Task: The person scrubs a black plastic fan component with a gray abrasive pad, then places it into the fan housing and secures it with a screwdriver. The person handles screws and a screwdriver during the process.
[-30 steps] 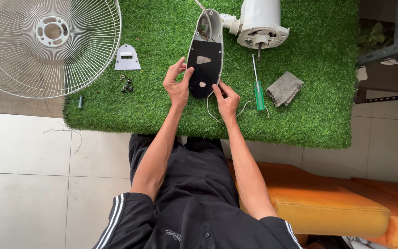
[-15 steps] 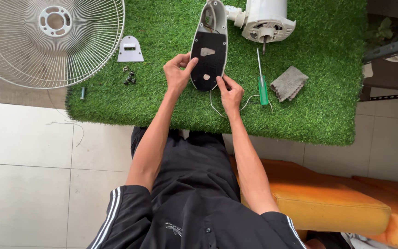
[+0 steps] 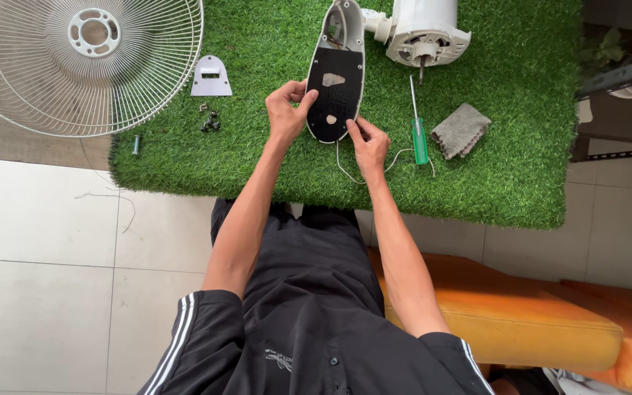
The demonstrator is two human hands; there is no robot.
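A long white fan housing with a black inner panel (image 3: 336, 82) lies on the green turf mat (image 3: 272, 161), its far end joined to the white fan motor (image 3: 423, 31). My left hand (image 3: 287, 111) grips the housing's left edge near its lower end. My right hand (image 3: 366, 142) pinches the lower right edge, fingertips on the rim. A thin white wire (image 3: 345, 167) loops out from under the housing past my right hand.
A green-handled screwdriver (image 3: 418, 129) and a grey cloth (image 3: 461, 129) lie right of my hands. A small white plate (image 3: 211, 77), dark screws (image 3: 210, 121) and a bolt (image 3: 136, 145) lie to the left. A white fan grille (image 3: 89, 58) sits at top left. An orange cushion (image 3: 521, 314) is under me.
The view has drifted slightly. Both hands stay on the lower end of the housing, with my fingers shifted a little along its edges.
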